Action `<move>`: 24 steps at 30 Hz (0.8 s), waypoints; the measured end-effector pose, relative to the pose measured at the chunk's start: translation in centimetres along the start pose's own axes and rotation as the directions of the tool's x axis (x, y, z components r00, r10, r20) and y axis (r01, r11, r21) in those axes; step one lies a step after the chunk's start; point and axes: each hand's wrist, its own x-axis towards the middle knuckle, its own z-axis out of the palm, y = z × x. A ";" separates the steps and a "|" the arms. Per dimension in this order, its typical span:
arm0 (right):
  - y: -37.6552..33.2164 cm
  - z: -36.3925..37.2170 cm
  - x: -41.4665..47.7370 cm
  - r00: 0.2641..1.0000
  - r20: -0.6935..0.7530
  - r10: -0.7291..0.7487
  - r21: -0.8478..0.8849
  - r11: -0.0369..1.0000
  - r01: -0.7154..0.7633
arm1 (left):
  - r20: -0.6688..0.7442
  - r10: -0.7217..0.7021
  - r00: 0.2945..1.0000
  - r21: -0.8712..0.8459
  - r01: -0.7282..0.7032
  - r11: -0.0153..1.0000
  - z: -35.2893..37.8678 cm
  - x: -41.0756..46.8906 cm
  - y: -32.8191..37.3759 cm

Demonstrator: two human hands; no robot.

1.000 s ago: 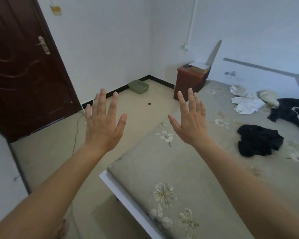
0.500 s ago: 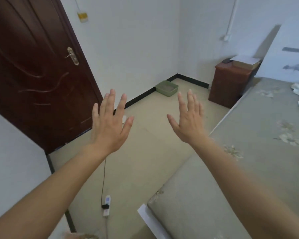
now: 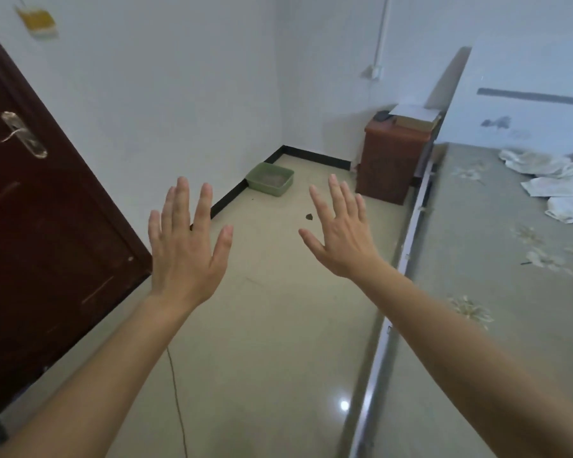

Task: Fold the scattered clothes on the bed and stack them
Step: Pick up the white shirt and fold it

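My left hand [image 3: 186, 246] and my right hand [image 3: 341, 233] are raised in front of me with fingers spread and straight, holding nothing. Both hover over the floor, left of the bed [image 3: 497, 325]. The bed has a grey-green sheet with pale flowers. White crumpled clothes [image 3: 556, 186] lie on it at the far right edge of the view, well away from both hands. No dark clothes show in this view.
A dark wooden door [image 3: 47, 242] stands at the left. A green tray [image 3: 270, 178] sits on the floor in the far corner, and a brown bedside cabinet [image 3: 394, 157] with a box on top stands by the bed's head. A thin cable [image 3: 176, 391] runs across the floor.
The view has swung left, then slightly back right, so the black clothes left the view and the white clothes show again. Both hands stay raised and spread.
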 end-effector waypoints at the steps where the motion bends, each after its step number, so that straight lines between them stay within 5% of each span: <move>1: -0.4 0.7 1.7 0.999 0.022 0.028 -0.013 1.000 -0.028 | 0.010 0.032 0.999 0.000 -0.032 0.999 0.7 1.8 -1.5; 8: 0.8 -0.1 9.3 0.978 -0.068 0.199 -0.076 0.976 -0.204 | 0.081 0.213 0.974 -0.113 -0.204 0.972 6.1 14.6 -3.7; 14: 8.5 -1.6 9.5 0.889 -0.156 0.430 -0.139 0.882 -0.450 | 0.102 0.369 0.924 -0.303 -0.324 0.896 11.5 22.3 5.1; 24: 24.6 3.3 15.1 0.708 -0.158 0.688 -0.164 0.688 -0.706 | 0.130 0.603 0.787 -0.365 -0.528 0.767 25.0 36.3 20.4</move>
